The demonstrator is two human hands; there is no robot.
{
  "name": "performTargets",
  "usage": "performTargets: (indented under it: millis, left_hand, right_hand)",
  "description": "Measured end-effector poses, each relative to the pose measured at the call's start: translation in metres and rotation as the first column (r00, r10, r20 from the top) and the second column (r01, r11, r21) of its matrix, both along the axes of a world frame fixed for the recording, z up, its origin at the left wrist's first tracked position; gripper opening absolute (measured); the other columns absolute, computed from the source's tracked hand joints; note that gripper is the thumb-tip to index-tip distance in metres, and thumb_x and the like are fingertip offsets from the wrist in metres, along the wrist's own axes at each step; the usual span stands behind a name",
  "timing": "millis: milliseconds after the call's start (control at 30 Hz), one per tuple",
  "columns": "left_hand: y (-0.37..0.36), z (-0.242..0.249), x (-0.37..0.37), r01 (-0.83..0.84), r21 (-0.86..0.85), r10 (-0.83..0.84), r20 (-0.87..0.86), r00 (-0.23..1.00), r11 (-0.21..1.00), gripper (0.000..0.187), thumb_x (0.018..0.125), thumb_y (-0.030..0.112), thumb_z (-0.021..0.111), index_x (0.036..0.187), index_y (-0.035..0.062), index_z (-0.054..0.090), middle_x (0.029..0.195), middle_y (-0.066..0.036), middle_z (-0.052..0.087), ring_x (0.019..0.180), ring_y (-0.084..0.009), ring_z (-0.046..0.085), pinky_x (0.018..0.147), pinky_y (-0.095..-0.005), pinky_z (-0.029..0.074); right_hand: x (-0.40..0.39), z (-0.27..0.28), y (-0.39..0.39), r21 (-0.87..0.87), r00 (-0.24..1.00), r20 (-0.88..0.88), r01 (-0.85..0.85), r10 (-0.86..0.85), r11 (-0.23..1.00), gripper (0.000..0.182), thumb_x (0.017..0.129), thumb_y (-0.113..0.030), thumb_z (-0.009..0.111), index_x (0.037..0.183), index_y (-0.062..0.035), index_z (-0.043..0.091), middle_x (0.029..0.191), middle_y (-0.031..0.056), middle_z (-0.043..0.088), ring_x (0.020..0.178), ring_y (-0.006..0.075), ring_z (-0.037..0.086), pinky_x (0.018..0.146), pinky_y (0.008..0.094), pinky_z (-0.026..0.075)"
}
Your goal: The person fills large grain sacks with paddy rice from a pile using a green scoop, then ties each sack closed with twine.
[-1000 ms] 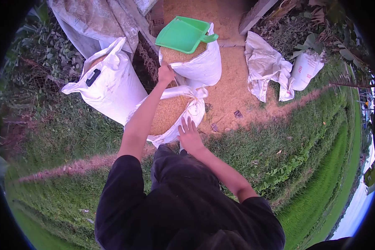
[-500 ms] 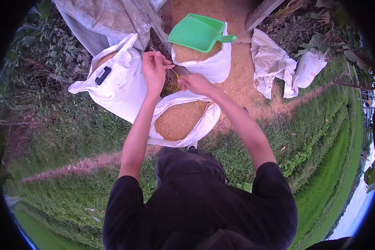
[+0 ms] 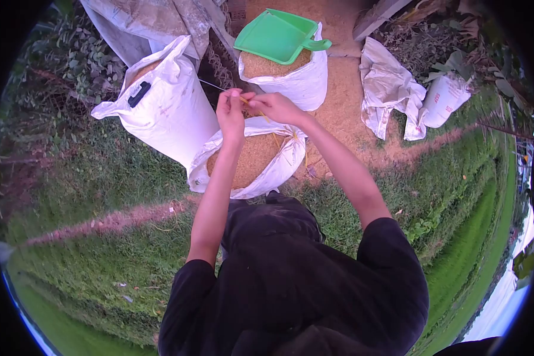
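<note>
My left hand (image 3: 231,111) is closed in a pinch on a thin metal needle (image 3: 211,85), whose shaft sticks out to the left. Close beside it, my right hand (image 3: 279,109) has its fingers pinched around yellow string (image 3: 245,100). Both hands meet just above the far rim of an open white sack (image 3: 261,188) of brown, husk-like grain (image 3: 246,169). More of the string lies along this sack's gathered right edge. Whether the string passes through the needle is too small to tell.
A full white sack (image 3: 172,113) with a black clip-like object (image 3: 139,94) leans at left. Behind stands another sack (image 3: 308,86) of grain, a green dustpan (image 3: 279,37) on top. Crumpled sacks (image 3: 388,89) lie at right beside spilled grain (image 3: 344,95).
My hands have come together, the left moving right and slightly down. The needle now points left. The near sack's right edge looks more gathered, and the whole view has shifted a little.
</note>
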State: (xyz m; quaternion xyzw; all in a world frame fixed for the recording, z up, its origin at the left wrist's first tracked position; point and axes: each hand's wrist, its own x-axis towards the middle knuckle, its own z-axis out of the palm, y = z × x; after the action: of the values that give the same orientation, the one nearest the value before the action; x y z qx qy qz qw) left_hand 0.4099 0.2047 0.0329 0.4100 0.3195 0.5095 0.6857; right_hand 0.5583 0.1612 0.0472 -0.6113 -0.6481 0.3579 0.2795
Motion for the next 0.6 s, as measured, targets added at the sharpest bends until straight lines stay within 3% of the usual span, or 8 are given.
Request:
performTargets:
  millis: [33,100,200,267,300,367,467,600]
  left_hand:
    - [0.0,-0.006,0.0,-0.012,0.0,0.012,-0.007,1.0,1.0,0.023,0.101,0.022,0.05,0.109,0.0006,0.056,0.077,-0.004,0.058,0.07,-0.0126,0.056,0.071,-0.0293,0.052]
    - [0.01,-0.016,-0.008,-0.001,0.015,0.002,-0.063,0.998,1.0,0.021,0.101,0.02,0.05,0.101,0.0008,0.059,0.066,0.0,0.052,0.058,-0.0101,0.052,0.062,-0.0272,0.052]
    - [0.02,-0.002,-0.041,0.038,0.023,-0.027,-0.358,0.933,0.999,0.02,0.1,0.021,0.052,0.104,0.0034,0.062,0.062,0.005,0.04,0.053,-0.0042,0.04,0.049,-0.0215,0.039]
    - [0.033,0.021,-0.068,0.155,0.084,-0.109,-0.404,0.908,0.984,0.02,0.1,0.02,0.054,0.106,0.003,0.063,0.062,0.007,0.036,0.051,-0.0028,0.031,0.046,-0.0212,0.029]
    - [0.035,0.038,-0.076,0.197,0.095,-0.14,-0.42,0.897,0.976,0.02,0.099,0.019,0.054,0.107,0.0028,0.064,0.061,0.008,0.033,0.051,-0.002,0.027,0.046,-0.0206,0.024]
    - [0.036,0.066,-0.089,0.317,0.046,-0.253,-0.498,0.829,0.947,0.023,0.1,0.02,0.053,0.109,0.002,0.064,0.06,0.01,0.032,0.05,-0.0016,0.027,0.046,-0.0204,0.024]
    - [0.042,0.07,-0.117,0.289,0.021,-0.226,-0.57,0.79,0.957,0.021,0.099,0.018,0.054,0.109,0.0022,0.064,0.06,0.01,0.03,0.05,-0.0012,0.025,0.045,-0.0201,0.021]
    - [0.049,0.029,-0.177,0.174,-0.108,-0.204,-0.541,0.816,0.979,0.023,0.098,0.02,0.056,0.108,0.0002,0.063,0.059,0.01,0.029,0.049,-0.002,0.025,0.045,-0.0207,0.022]
  right_hand:
    - [0.008,-0.009,-0.007,0.0,1.0,-0.007,-0.012,0.012,1.0,0.032,0.096,-0.036,0.053,0.105,-0.0093,0.068,0.084,0.0096,0.07,0.083,0.027,0.067,0.075,0.037,0.051]
    - [0.03,-0.028,-0.028,0.201,0.949,-0.005,0.309,-0.315,0.93,0.042,0.093,-0.039,0.058,0.115,-0.0043,0.066,0.106,0.0159,0.069,0.1,0.0323,0.065,0.089,0.038,0.049]
    - [0.062,-0.112,-0.079,0.162,0.594,0.469,0.67,-0.653,0.725,0.056,0.093,-0.048,0.054,0.114,0.0028,0.064,0.114,0.025,0.064,0.111,0.036,0.06,0.098,0.0418,0.044]
    - [0.062,-0.094,-0.104,-0.401,0.828,0.443,0.526,-0.344,0.75,0.059,0.095,-0.052,0.05,0.103,0.0047,0.066,0.095,0.0238,0.068,0.091,0.0335,0.068,0.083,0.0414,0.052]
    - [0.069,-0.104,-0.109,-0.405,0.835,0.436,0.516,-0.336,0.754,0.059,0.095,-0.052,0.05,0.103,0.0047,0.066,0.095,0.0238,0.068,0.091,0.0335,0.068,0.083,0.0414,0.052]
    - [0.081,-0.138,-0.119,-0.551,0.948,0.094,0.304,-0.305,0.777,0.057,0.095,-0.051,0.051,0.085,0.0032,0.065,0.07,0.0145,0.066,0.065,0.0263,0.067,0.062,0.038,0.053]
    - [0.079,-0.136,-0.131,-0.448,0.908,0.057,0.396,-0.416,0.802,0.056,0.095,-0.049,0.053,0.072,0.0009,0.062,0.056,0.0076,0.057,0.05,0.0177,0.06,0.049,0.0334,0.047]
    - [0.086,-0.164,-0.149,-0.451,0.851,-0.139,0.401,-0.506,0.797,0.055,0.095,-0.048,0.054,0.07,0.001,0.062,0.054,0.0065,0.055,0.051,0.016,0.057,0.05,0.0322,0.046]
